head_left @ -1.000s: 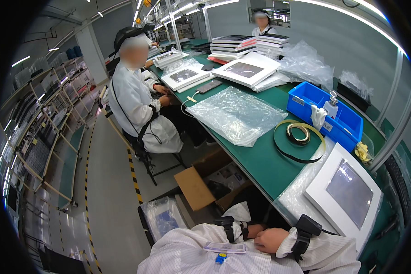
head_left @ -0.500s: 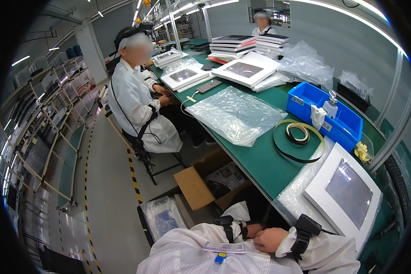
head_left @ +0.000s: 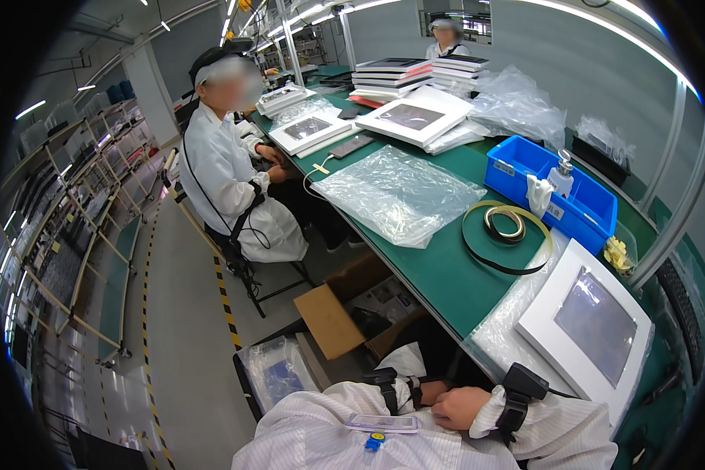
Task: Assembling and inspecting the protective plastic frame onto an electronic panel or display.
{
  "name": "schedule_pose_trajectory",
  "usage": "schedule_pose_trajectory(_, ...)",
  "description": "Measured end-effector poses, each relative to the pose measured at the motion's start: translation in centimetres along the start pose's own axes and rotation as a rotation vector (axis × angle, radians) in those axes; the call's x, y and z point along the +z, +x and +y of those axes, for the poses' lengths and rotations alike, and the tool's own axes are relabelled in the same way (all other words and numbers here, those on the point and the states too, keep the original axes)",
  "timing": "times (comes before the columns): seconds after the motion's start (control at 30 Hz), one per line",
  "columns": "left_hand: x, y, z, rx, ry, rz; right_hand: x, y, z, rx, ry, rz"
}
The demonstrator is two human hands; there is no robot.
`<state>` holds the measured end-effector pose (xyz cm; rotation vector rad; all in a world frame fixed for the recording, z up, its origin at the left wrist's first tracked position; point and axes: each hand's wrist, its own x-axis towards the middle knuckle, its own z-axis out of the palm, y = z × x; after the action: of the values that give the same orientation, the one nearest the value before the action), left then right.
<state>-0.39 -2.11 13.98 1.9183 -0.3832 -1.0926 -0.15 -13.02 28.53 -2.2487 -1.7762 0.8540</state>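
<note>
My right hand (head_left: 457,408) rests in my lap beside the table edge, fingers curled in; whatever they close on, if anything, is hidden. Behind it, my left hand (head_left: 432,391) shows only partly, the two hands touching and the left fingers covered. Black devices are strapped to both wrists. To the right of my hands, nearest to them on the table, a white frame with a dark glossy panel (head_left: 597,325) leans tilted over bubble-like clear wrap (head_left: 500,335). A badge (head_left: 382,424) hangs on my striped coat.
A roll of tape (head_left: 506,227) and a clear plastic bag (head_left: 399,192) lie on the green table (head_left: 415,274). A blue bin (head_left: 517,162) holds a pump bottle (head_left: 561,174). A seated co-worker (head_left: 225,172) is at the left; an open cardboard box (head_left: 327,321) stands below the table.
The whole view has shifted slightly, so the table and its things sit a little further left. My hands stay together in my lap.
</note>
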Motion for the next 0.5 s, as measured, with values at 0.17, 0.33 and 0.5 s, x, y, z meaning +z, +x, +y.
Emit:
schedule_pose_trajectory(0.17,0.1,0.3,-0.2,0.020,0.000,0.001,-0.5,-0.1,-0.4,0.047,-0.008,-0.032)
schedule_pose_trajectory(0.33,0.2,0.5,-0.6,0.044,-0.005,0.004,-0.4,-0.1,-0.3,0.035,-0.011,-0.037)
schedule_pose_trajectory(0.5,0.2,0.8,-1.2,0.071,-0.006,0.011,-0.3,0.0,-0.1,0.022,-0.020,-0.028)
